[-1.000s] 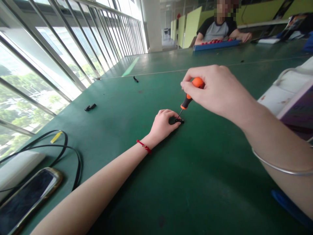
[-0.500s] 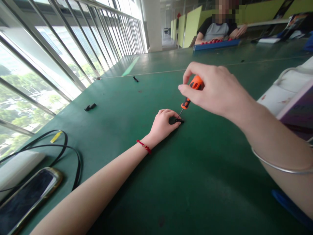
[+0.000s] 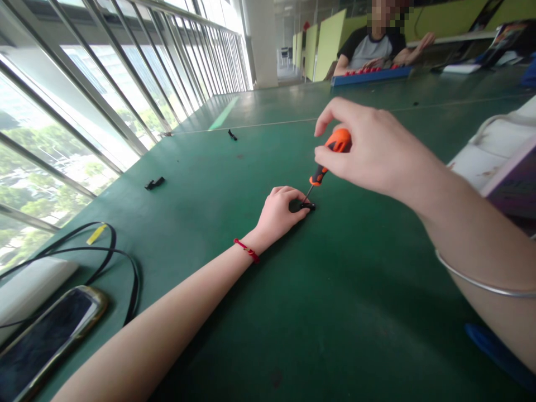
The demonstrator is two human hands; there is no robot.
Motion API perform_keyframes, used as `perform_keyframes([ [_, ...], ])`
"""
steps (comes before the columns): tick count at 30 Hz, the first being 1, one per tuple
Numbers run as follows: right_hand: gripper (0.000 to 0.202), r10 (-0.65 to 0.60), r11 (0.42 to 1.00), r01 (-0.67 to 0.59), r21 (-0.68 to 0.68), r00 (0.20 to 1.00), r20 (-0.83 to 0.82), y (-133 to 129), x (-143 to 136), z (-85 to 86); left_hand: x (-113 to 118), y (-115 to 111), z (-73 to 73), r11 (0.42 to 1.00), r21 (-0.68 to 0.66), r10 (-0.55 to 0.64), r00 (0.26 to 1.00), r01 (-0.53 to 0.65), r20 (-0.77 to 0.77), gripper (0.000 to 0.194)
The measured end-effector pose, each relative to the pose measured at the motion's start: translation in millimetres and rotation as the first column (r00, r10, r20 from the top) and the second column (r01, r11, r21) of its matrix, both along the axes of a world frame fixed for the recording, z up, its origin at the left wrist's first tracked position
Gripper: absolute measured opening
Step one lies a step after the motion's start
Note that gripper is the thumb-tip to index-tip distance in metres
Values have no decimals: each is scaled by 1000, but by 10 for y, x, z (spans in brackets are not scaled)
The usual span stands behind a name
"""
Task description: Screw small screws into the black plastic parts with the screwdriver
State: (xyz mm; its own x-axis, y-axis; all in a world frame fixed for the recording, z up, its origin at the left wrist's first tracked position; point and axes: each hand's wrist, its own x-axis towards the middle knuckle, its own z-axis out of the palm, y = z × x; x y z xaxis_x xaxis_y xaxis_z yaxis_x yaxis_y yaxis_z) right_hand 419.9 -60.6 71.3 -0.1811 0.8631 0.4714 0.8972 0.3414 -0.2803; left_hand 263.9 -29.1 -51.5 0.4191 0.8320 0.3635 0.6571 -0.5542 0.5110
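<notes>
My left hand (image 3: 281, 212), with a red cord on its wrist, rests on the green table and pinches a small black part (image 3: 308, 206) between thumb and fingertips. An orange and black screwdriver (image 3: 320, 174) slants down to that part, its metal tip at or against it. Around the handle's upper end is my right hand (image 3: 368, 145). Its index finger is lifted off and its thumb lies beside the handle; the other fingers are hidden behind.
Two loose black pieces, a nearer one (image 3: 154, 183) and a farther one (image 3: 232, 135), lie at left. A phone (image 3: 50, 340) and black cable (image 3: 134, 279) occupy the left front. Across the table a person (image 3: 372, 47) sits behind a blue tray (image 3: 371, 77). White and pink items (image 3: 481, 151) stand at right.
My right hand has shifted slightly right, its index finger and thumb spreading from the screwdriver handle. My left hand stays still. Across the table, the other person's hand has risen.
</notes>
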Motion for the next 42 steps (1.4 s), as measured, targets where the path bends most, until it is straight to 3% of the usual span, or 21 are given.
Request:
perform_keyframes([
  [6,31,-2,999,1,-40,1000,-5,-6,-17,-2,1,-3,-5,1000,4,-4,1000,4,2,8],
  [9,11,24,999,-23,27,1000,-18,-3,-25,-5,-2,-1,-2,1000,4,-4,1000,4,-2,8],
  [13,21,38,999,-38,29,999,-32,-2,-27,-19,-1,0,5,1000,1,3,1000,-3,-8,8],
  [15,36,42,999,-42,-14,999,-31,-4,-25,-20,0,-2,4,1000,4,3,1000,-3,-5,8],
  [19,14,58,998,-57,34,998,-26,-8,-34,-16,1,-3,0,1000,9,-5,1000,5,-7,7],
  [25,27,75,997,-75,4,997,-29,-3,-33,-19,3,-2,4,1000,4,1,1000,-1,-10,8],
  [28,11,125,991,-123,52,991,-37,-4,-26,-27,4,-2,-5,1000,5,-1,1000,1,-1,8],
  [30,16,154,986,-150,77,987,-44,-4,-37,-49,3,-1,-16,1000,8,2,1000,-2,11,9],
  [34,14,161,987,-162,-23,987,-20,-1,-82,-119,-3,1,-27,1000,18,9,1000,-10,17,11],
  [38,13,234,957,-251,-146,965,-121,-29,-36,-86,-6,-5,-7,1000,12,10,1000,-10,6,11],
  [42,13,215,971,-234,-42,940,-266,-43,144,-59,-4,-12,14,1000,1,2,1000,-2,-8,11],
])
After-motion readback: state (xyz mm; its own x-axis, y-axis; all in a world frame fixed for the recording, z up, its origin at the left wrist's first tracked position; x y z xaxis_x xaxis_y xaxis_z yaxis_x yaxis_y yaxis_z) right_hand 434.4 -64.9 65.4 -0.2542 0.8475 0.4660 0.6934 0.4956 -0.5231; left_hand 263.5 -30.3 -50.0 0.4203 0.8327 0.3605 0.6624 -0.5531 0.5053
